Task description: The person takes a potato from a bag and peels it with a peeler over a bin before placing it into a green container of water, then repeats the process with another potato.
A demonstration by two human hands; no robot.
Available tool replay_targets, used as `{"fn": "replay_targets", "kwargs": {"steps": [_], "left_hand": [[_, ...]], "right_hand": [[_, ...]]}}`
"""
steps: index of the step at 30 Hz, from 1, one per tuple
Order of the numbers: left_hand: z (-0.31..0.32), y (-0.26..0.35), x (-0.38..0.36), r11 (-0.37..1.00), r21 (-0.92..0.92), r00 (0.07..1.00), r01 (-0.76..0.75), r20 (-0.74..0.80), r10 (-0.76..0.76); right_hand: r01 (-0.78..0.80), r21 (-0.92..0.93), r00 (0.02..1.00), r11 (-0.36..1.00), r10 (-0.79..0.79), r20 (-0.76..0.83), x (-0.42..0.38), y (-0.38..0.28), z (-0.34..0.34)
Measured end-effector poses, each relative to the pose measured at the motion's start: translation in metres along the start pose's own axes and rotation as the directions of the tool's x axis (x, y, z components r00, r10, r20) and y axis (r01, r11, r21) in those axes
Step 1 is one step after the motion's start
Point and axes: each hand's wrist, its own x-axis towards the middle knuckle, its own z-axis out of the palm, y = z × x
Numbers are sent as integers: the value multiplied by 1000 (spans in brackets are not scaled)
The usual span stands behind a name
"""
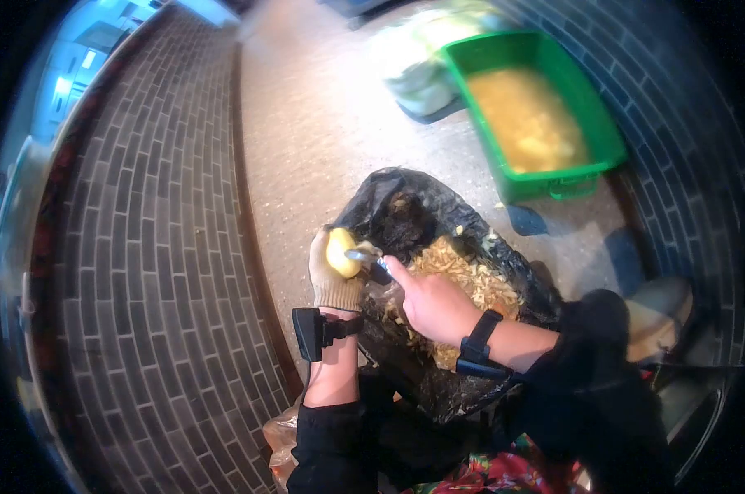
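Observation:
My left hand [329,280], in a beige glove, grips a yellow peeled potato [340,252] over a black plastic bag [405,206]. My right hand [430,303], bare, holds a peeler [364,258] with its metal blade against the potato. Beneath both hands, a pile of pale peelings [471,284] fills the open bag. Both wrists wear a black strap with a device.
A green plastic tub [595,132] with yellowish water and peeled potatoes stands at the upper right on the speckled floor. A white sack [422,66] lies to its left. Grey brick paving [142,247] runs along the left. My shoe [660,305] is at the right.

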Motion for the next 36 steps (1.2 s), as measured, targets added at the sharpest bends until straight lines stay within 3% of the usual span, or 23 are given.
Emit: {"fn": "replay_targets", "kwargs": {"steps": [4,6,9,13,17,20,21,23,27,28,30,33,36], "left_hand": [[-22,-2,21,998,-43,996,-56,-79,52],[-21,-1,16,994,-112,997,-2,-79,-7],[-8,6,2,1000,-9,980,-30,-198,27],[-11,10,8,998,-55,999,8,-48,-10],[0,5,11,992,-114,985,47,-159,-65],[-4,1,4,979,167,994,113,-29,-109],[-3,0,1,979,171,993,116,-28,-112],[0,0,-5,934,351,994,68,61,-95],[-16,-2,8,929,335,982,158,46,-184],[-22,-7,16,929,334,982,159,43,-183],[-29,-17,30,992,128,999,-13,-33,18],[-18,-16,22,995,41,986,-93,-133,98],[-14,-16,17,988,117,964,-99,-233,124]], "right_hand": [[63,21,998,998,-63,-7,-3,6,20],[78,41,996,996,-76,-37,-9,5,28],[51,128,997,990,-57,45,-17,-1,30],[6,103,997,995,-14,78,-7,2,5],[-33,95,995,995,41,-91,3,13,-12],[-14,75,989,997,25,-147,10,25,-14],[-17,78,988,997,29,-151,11,25,-16],[10,44,992,999,-4,-125,11,23,-20],[73,-2,983,997,-72,-170,10,24,-6],[2,-2,997,1000,-2,-75,7,13,-10],[-63,-11,998,998,63,25,2,5,-3],[56,-71,996,996,-60,-64,-4,6,19],[41,-68,999,997,-43,-27,-5,3,20]]}}
